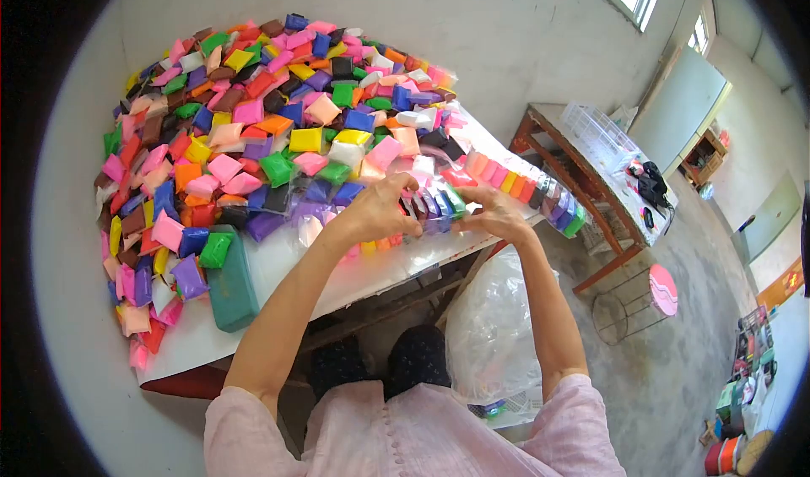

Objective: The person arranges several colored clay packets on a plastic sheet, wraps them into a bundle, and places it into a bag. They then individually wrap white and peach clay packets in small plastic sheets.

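My left hand [380, 211] and my right hand [496, 215] face each other at the table's front edge, fingers curled. Between them they grip a row of small coloured packets [432, 203], dark, purple and green ones standing side by side, with clear plastic about them. More orange and yellow packets [380, 245] show just below the left hand. To the right of my right hand lies a filled row of packets [527, 190] in clear wrapping, running from pink through yellow and red to green. A big heap of pillow-shaped packets [287, 122] rises behind the hands.
A teal block-shaped box [232, 283] stands on the white table [181, 350] at left. Below the front edge hangs a large clear plastic bag [498, 333]. Rightward are a wooden table [582, 181] with a white basket [599, 131], and a wire stool [629, 308] with a pink top.
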Available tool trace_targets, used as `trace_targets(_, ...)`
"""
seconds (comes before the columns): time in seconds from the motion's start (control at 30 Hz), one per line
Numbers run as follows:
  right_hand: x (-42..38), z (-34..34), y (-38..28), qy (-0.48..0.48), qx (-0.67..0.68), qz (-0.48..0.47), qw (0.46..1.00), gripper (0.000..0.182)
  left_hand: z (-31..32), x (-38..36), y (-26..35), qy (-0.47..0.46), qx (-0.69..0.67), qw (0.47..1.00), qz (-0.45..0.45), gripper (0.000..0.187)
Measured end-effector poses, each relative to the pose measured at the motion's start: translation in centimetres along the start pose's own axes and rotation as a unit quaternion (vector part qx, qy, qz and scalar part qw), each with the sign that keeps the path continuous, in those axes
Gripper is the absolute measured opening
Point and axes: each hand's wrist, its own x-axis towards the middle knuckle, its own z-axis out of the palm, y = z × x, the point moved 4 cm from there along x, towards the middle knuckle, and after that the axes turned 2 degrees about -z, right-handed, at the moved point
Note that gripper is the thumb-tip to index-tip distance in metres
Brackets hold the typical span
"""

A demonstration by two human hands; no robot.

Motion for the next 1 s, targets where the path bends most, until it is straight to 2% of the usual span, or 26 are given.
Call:
trace_targets(0.1,0.5,0.5,1.8,0.004,-0.002,-0.001,1.000,0.058,0.0,-0.3,0.4,-0.004,-0.084,0.996,0.004,0.083)
trace_targets(0.23,0.1,0.3,1.3,-0.003,-0.040,0.001,0.999,0.060,0.3,-0.3,0.4,-0.004,-0.044,0.999,0.027,0.083)
trace_targets(0.3,-0.4,-0.1,-0.2,0.012,0.012,-0.008,1.000,0.057,0.4,-0.5,1.0,0.004,0.012,1.000,0.026,0.082)
trace_targets(0.4,-0.2,0.4,2.1,0.024,0.043,0.004,0.999,0.053,1.5,0.0,-0.1,0.092,0.136,0.973,0.159,0.081)
trace_targets(0.5,-0.4,1.0,2.6,0.046,0.009,0.018,0.999,0.048,1.7,-0.3,0.2,-0.001,0.116,0.991,0.064,0.080)
trace_targets(0.63,-0.3,0.9,1.7,0.036,-0.011,0.041,0.998,0.051,1.1,-0.5,0.6,-0.026,0.102,0.993,0.056,0.074)
trace_targets(0.73,-1.2,0.2,-1.3,0.051,-0.011,-0.008,0.999,0.054,1.0,-0.5,0.5,-0.030,0.089,0.995,0.045,0.075)
trace_targets(0.8,-1.1,-0.2,-0.5,0.053,0.020,-0.018,0.998,0.055,1.1,-0.5,0.5,-0.028,0.073,0.996,0.038,0.075)
trace_targets(0.9,-1.6,-1.0,0.5,0.080,0.065,-0.021,0.994,0.048,1.0,-0.7,1.7,0.003,0.160,0.985,0.067,0.075)
trace_targets(1.0,-2.0,-1.4,0.8,0.138,0.066,0.014,0.988,0.037,1.2,-1.3,3.3,0.113,0.159,0.968,0.156,0.067)
